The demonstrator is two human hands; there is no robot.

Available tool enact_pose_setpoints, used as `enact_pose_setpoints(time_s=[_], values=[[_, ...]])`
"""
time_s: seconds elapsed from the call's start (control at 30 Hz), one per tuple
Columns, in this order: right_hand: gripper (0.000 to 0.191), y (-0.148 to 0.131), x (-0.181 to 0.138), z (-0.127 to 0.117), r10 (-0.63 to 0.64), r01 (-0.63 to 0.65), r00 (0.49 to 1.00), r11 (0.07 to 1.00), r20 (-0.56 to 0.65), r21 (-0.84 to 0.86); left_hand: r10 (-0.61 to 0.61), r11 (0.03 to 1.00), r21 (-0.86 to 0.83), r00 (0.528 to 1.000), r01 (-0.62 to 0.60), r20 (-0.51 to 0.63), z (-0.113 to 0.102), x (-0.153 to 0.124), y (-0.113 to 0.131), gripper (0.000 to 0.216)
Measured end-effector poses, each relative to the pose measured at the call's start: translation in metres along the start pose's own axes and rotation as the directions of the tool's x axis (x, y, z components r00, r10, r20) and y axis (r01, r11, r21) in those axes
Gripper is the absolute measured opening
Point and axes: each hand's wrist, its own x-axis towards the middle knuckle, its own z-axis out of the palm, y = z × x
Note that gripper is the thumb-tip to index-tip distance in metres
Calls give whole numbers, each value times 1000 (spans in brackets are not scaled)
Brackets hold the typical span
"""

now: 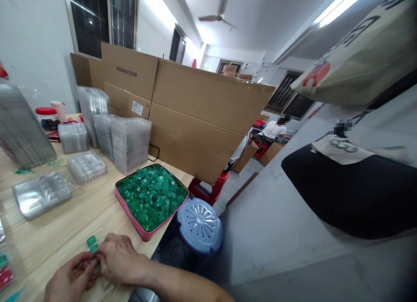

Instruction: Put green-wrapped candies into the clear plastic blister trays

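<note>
A: What's at the near end of the desk [100, 206]?

B: The left hand [70, 277] and the right hand [120, 256], with their fingertips drawn together in a pinch, almost meeting.

A: Are the hands grasping anything?

B: I can't tell — the fingers cover whatever may be between them. Two small green squares [92, 242] show just past the fingertips, one behind the other.

A: And the bigger heap of green pieces [153, 195]?

B: Those fill a pink-sided tray [130, 217] beyond the right hand, close to the desk's right edge. A blue stool [208, 234] stands below, beside that edge.

A: What's behind the tray?

B: Clear plastic cases [130, 143] stand upright in stacks — more clear packs [87, 166] lie flat to their left. A tall cardboard sheet [195, 102] rises behind the upright ones.
</note>
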Motion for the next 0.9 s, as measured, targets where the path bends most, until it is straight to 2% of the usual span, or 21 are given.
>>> enact_pose_setpoints(time_s=[0.07,0.13,0.23,0.3,0.37,0.43,0.7,0.83,0.9], values=[[20,0,-4,-8,-30,30,999,999,-18,-10,40,994,103,999,-40,3,-3,3,-6,36],[19,6,-6,-23,-73,71,993,997,-97,-25,149,948,284,989,-141,-6,-6,5,-10,33],[13,27,-8,-50,-58,34,979,992,-197,-122,357,776,560,934,-289,-13,-6,2,-11,27],[12,47,-8,-66,32,-70,986,970,-164,-233,426,679,657,905,-327,10,-5,0,-9,29],[13,65,-8,-78,128,-142,990,931,-64,-337,439,630,696,898,-344,47,-4,-2,-8,32],[13,76,-7,-84,173,-149,985,909,27,-390,425,607,718,902,-342,71,-4,-2,-8,32],[14,73,-7,-101,105,-2,965,920,241,-392,377,609,742,925,-281,42,-6,2,-9,27],[16,78,-11,-102,70,15,966,945,250,-326,359,639,723,933,-264,24,-7,0,-4,27],[15,83,-13,-100,66,-27,981,978,184,-209,372,668,695,928,-268,0,-7,-3,-3,25]])
